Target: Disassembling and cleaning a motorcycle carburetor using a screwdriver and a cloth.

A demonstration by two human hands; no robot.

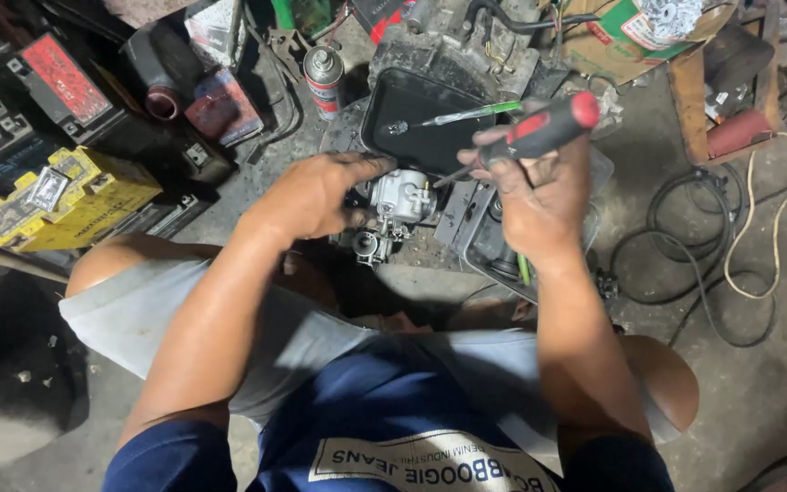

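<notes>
Red and black on the screwdriver handle (546,129), silvery grey on the carburetor (397,199), and there's a green-handled screwdriver (466,114) lying across a glossy black tray (412,105). Bright yellow on the battery box (70,196), a red-topped black one (61,80) behind it, a silver spray can (324,80) banded red and white, black cable (685,264) beside cream cord (758,246), dark blue shirt (384,410), pale grey shorts (138,310)

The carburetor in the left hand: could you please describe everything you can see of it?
The carburetor is a small, silvery cast-metal body with little fittings and a round opening at its lower left. It looks grimy. The left hand grips it from the left, above the dirty floor. The shaft of the red-and-black screwdriver, held in the right hand, meets its upper right side.
</notes>
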